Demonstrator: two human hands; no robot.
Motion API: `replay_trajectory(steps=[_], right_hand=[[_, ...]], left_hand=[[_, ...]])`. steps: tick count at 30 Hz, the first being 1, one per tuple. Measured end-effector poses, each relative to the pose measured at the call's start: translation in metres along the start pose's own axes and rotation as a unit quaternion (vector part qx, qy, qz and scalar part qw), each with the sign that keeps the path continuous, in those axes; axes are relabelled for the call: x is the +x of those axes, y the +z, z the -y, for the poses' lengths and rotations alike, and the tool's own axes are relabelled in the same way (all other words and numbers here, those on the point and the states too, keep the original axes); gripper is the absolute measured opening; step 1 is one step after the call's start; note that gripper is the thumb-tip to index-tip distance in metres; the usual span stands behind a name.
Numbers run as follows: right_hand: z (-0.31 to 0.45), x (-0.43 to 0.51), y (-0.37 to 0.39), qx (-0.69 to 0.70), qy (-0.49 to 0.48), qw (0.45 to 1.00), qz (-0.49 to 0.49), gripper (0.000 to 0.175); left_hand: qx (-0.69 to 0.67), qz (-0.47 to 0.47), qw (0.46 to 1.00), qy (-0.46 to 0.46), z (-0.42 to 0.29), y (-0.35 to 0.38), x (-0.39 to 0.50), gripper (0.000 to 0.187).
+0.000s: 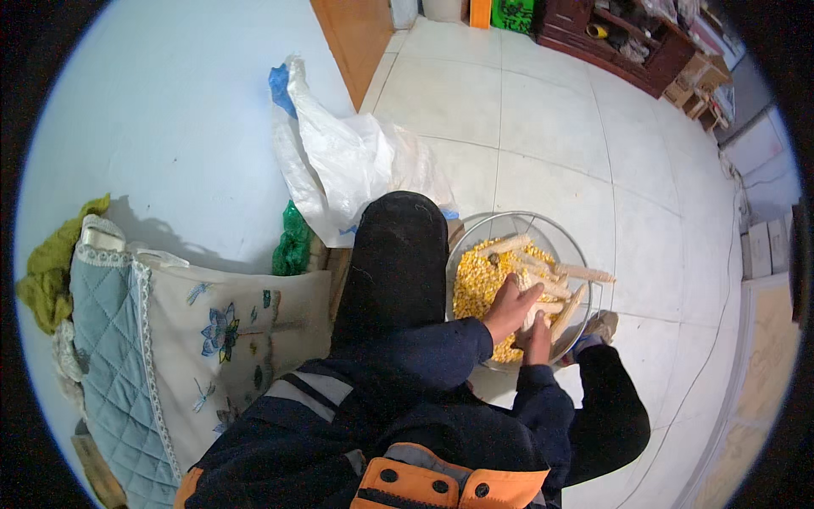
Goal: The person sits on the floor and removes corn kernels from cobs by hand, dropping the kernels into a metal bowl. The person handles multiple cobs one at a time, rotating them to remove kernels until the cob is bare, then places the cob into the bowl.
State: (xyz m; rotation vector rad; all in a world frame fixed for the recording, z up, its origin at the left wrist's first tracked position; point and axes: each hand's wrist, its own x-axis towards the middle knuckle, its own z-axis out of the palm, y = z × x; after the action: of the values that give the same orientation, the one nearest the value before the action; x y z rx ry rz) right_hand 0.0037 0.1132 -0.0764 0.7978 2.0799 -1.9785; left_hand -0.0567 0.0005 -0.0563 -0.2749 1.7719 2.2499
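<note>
A round metal basin (583, 249) stands between my legs, holding loose yellow corn kernels (474, 280) and several bare corncobs (584, 273). Over it, my left hand (510, 306) and my right hand (539, 337) are close together, both closed around a pale corncob (525, 280). The fingers cover much of this cob, so how many kernels remain on it cannot be told. More stripped cobs lie beside the hands, one sticking out over the basin's right rim.
A white woven sack (343, 153) slumps against the wall at the upper left. A cushioned seat with an embroidered cover (299, 318) is at the left. Across the tiled floor (547, 121) stand a dark red wooden cabinet (566, 25) and cardboard boxes (693, 76). A cable (696, 375) runs along the right.
</note>
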Motion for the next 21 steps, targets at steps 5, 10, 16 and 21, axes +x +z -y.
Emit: replay_trajectory(steps=[5, 10, 16, 21], right_hand=[[-0.007, 0.001, -0.014, 0.127, 0.003, 0.992, -0.008, 0.051], [0.012, -0.014, -0.001, 0.073, -0.073, 0.994, 0.02, 0.052], [0.036, -0.042, 0.001, -0.027, -0.123, 0.99, 0.061, 0.037], [0.045, -0.066, 0.002, -0.251, -0.24, 0.937, 0.027, 0.045]], left_hand=[[0.12, 0.102, 0.987, -0.009, -0.027, 0.006, -0.007, 0.042], [0.12, 0.157, 0.98, -0.028, -0.041, 0.004, -0.015, 0.037], [0.111, 0.036, 0.99, 0.076, -0.022, -0.001, -0.009, 0.042], [-0.025, -0.048, 0.998, -0.019, -0.042, -0.013, -0.001, 0.038]])
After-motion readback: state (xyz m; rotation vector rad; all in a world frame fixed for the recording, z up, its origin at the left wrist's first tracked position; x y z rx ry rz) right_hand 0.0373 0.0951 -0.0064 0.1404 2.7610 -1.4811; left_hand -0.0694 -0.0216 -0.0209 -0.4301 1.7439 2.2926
